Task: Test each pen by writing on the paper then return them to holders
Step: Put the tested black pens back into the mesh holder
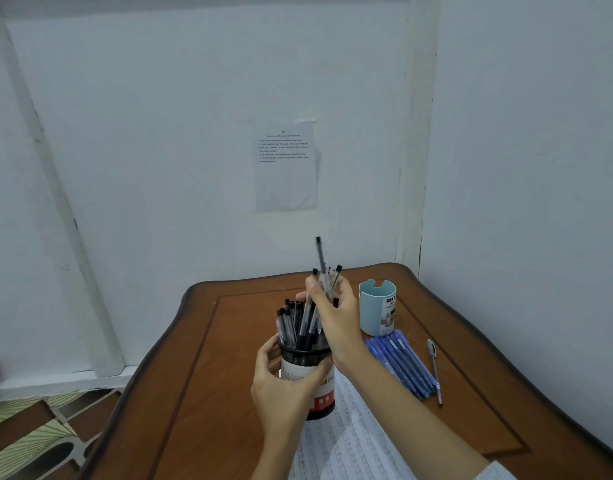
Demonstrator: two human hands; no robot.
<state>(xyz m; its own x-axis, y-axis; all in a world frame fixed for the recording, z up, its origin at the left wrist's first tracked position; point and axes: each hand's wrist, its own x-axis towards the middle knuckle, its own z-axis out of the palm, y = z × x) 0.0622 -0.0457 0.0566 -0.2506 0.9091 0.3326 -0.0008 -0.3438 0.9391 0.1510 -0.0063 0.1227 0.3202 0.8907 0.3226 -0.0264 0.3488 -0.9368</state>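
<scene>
**Black pens in hand above the mesh holder**

Down at the near edge, a lined paper (350, 445) lies flat on the wooden table (194, 375), its rows already filled with faint writing. Just beyond it, the left hand (280, 386) wraps round the black mesh holder (320, 410), fingers curled about the far side and thumb on the near side. The holder is upright, a dark mesh cylinder with a white and red label round its middle, standing at the paper's far-left corner.

Inside it is a packed cluster of black-capped pens (298, 323) with clear barrels, caps up and fanned slightly left.

Right above the rim, the right hand (336, 317) pinches a small bunch of pens (321, 268) between thumb and curled fingers. They are the same clear-barrelled, black-capped kind, and one pokes well above the others. Exactly how many it holds cannot be told.

To the right, a row of blue pens (398, 365) lies side by side on the table, touching one another. A single grey pen (434, 370) lies apart, just beside them.

Behind the blue row stands a light blue holder (377, 306), upright, with a notched rim and dark print on its side.

Farther back, a printed sheet (286, 166) is stuck to the pale wall (159, 133), its text too small to read.
</scene>
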